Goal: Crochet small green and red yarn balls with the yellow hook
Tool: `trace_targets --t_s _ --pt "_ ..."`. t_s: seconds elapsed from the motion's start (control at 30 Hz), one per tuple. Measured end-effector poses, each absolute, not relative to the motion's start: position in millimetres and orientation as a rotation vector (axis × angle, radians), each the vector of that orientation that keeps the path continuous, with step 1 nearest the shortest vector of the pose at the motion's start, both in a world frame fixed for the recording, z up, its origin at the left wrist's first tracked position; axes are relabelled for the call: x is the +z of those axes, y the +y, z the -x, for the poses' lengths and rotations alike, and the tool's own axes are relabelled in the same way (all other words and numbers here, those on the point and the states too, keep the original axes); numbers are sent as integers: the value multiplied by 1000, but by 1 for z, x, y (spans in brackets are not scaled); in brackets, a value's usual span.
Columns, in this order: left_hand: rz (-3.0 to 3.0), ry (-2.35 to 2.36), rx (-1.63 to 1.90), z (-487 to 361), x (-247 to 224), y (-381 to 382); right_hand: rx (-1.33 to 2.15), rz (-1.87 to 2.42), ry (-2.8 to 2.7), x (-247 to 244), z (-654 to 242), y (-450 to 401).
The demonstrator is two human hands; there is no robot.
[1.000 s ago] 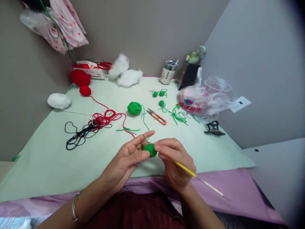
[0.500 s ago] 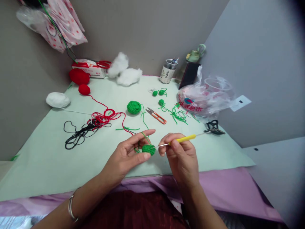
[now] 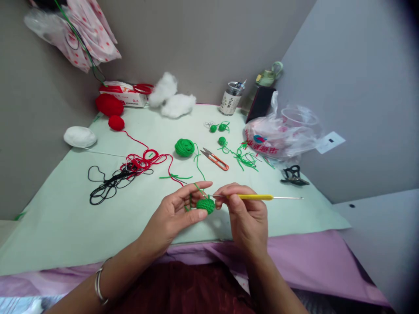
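Observation:
My left hand [image 3: 176, 208] pinches a small green crocheted piece [image 3: 206, 206] between thumb and fingers, its index finger stretched out with green yarn looped over it. In my right hand [image 3: 246, 213] is a crochet hook [image 3: 257, 197] with a yellow handle, gripped like a pen and lying nearly level. The hook's left tip is at the top edge of the green piece, by the strand; its other metal end points right. From the left hand the yarn runs up toward a green yarn ball [image 3: 184, 148] on the table.
Thread snips [image 3: 214, 159] lie beyond my hands. Tangled red yarn [image 3: 147, 160] and black cord [image 3: 109, 185] are left; small green balls [image 3: 221, 141] and yarn scraps [image 3: 245, 158] sit further back. A plastic bag [image 3: 278, 135] and black hair clip [image 3: 294, 175] are right.
The crochet hook has swung from a slant to nearly level, its tip shifting slightly left and up over the green piece. My right hand has turned a little; my left hand stays almost in place.

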State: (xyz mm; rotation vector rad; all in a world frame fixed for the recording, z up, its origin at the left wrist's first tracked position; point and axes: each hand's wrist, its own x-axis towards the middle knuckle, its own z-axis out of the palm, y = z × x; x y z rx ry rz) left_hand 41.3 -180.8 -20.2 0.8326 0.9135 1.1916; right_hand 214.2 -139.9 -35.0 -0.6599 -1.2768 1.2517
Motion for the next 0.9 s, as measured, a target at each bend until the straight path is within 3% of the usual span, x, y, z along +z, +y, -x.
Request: trace_targets --t_s 0.4,0.9 --pt "-985 959 1168 -40 -21 -179 1117 634 -1439 -30 -211 -142" --pt "-1350 1203 1145 -35 -9 -176 1317 616 -1376 -34 -222 -135"
